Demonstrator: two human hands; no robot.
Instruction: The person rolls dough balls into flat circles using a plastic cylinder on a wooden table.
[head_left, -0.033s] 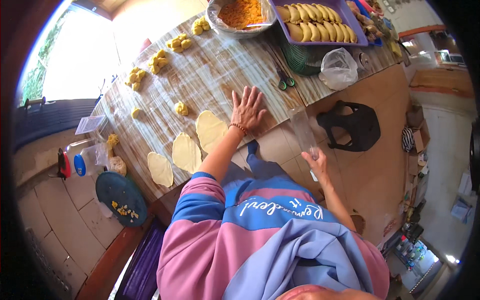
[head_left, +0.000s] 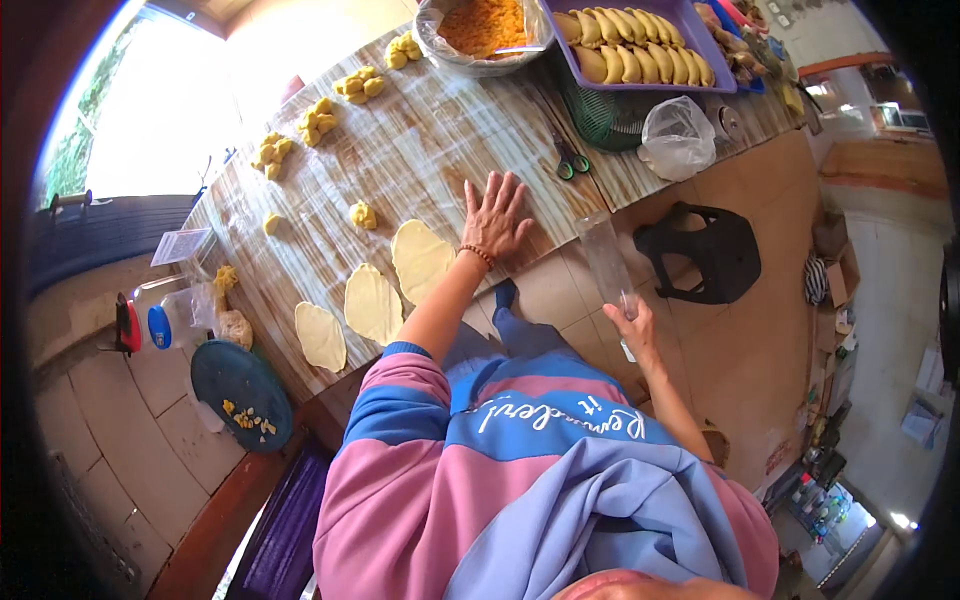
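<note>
floor (head_left: 770, 330): tan tiles | window (head_left: 150, 120): bright daylight, upper left | black plastic stool (head_left: 700, 255) on floor

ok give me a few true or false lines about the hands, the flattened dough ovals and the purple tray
1. The left hand lies flat with fingers spread on the wood-patterned table. True.
2. The right hand grips the green-handled scissors. False: it holds a clear cylinder-shaped tumbler off the table edge; the scissors lie untouched on the table.
3. Three flattened pale yellow dough ovals lie in a row near the table's front edge. True.
4. The purple rectangular tray is empty. False: it holds a row of folded yellow pastries.
5. The left hand presses on a dough oval. False: it rests on bare table beside the nearest oval.
</note>
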